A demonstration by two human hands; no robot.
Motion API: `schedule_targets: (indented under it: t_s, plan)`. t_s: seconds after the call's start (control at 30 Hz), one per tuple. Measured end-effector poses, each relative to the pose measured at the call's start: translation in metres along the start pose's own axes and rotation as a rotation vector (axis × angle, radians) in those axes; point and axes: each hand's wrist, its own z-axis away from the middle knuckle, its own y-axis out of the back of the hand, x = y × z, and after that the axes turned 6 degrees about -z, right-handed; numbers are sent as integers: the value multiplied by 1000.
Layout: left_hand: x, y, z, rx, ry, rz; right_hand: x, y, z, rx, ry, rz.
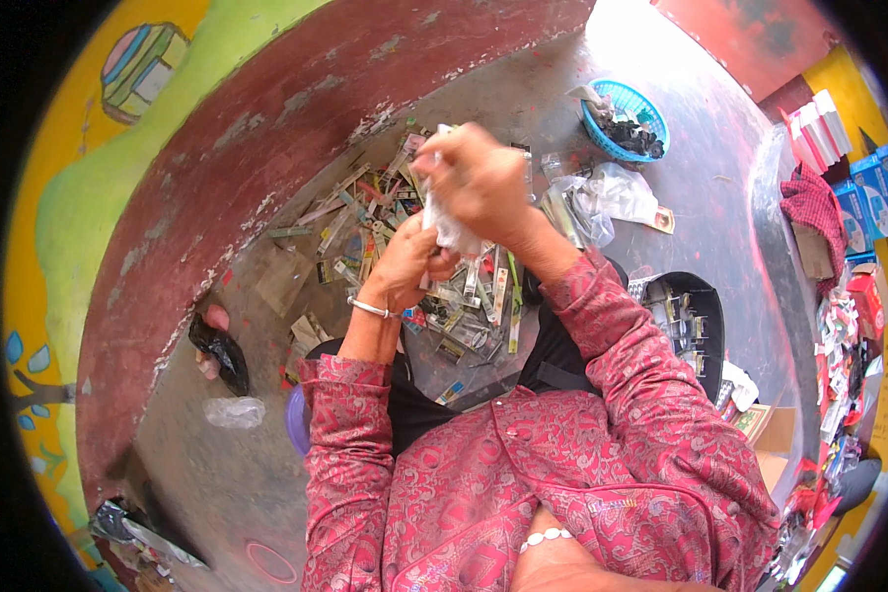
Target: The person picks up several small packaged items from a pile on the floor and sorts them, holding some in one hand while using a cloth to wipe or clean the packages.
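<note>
In front of my chest both hands are on a crumpled white piece (451, 233), thin like cloth or soft plastic. Closed around its lower left side is my left hand (405, 259), with a pale bangle (372, 308) at the wrist. My right hand (481, 185) is curled over the upper part in a fist and is smeared by motion. A bit of white shows above its knuckles. Whether something lies inside the white piece is hidden by my fingers. Below the hands, a pile of slim packets and strips (474, 316) spreads over the floor between my legs.
A blue basket (629, 94) with dark items stands at the far right. Clear plastic bags (617, 192) lie nearer. Beside my right leg sits a black tray (705, 321) of small items. A black bag (222, 350) rests by the red wall (168, 212). Boxes (868, 197) line the right side.
</note>
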Motion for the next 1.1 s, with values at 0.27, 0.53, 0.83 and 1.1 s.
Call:
schedule_targets:
  t_s: [0.27, 0.53, 0.83, 1.1]
  plan:
    - [3, -6, 11, -74, 85, -131, 77, 7, 3, 11, -168, 398]
    - [-6, 20, -4, 75, 46, 581, 51, 27, -13, 371, -285, 173]
    - [-4, 31, 2, 125, 65, 295, 94, 122, -29, 1190, -647, -502]
    - [-8, 18, -9, -15, 30, 691, 18, -16, 18, -412, -175, -211]
